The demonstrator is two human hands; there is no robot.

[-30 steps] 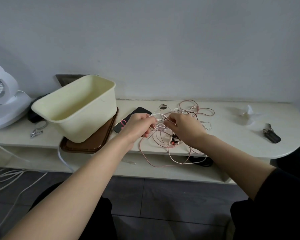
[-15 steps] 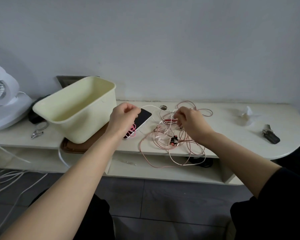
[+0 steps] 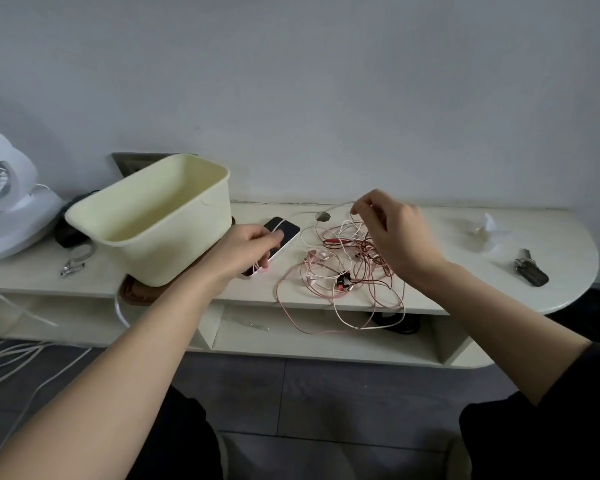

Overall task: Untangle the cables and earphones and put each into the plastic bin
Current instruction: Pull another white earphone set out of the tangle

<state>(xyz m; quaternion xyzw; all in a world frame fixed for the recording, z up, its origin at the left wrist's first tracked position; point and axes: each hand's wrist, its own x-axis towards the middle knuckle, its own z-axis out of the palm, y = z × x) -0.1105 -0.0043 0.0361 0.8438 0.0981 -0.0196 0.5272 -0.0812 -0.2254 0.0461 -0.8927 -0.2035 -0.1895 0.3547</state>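
The left hand point(image 3: 246, 247) covers the near end of the phone point(image 3: 286, 232), and the white cable point(image 3: 284, 220) vanishes under its curled fingers. The right hand point(image 3: 395, 237) is blurred at the fingertips, so whether they pinch a strand cannot be told. In the tangle point(image 3: 340, 268) at its 7 o'clock, single cables are too fine to separate. The bin point(image 3: 174, 251) hides most of the tray point(image 3: 136, 292). At 9 o'clock the fan point(image 3: 4, 202) is cut off.

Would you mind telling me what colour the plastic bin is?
The plastic bin is pale creamy yellow, seen best in the head view.
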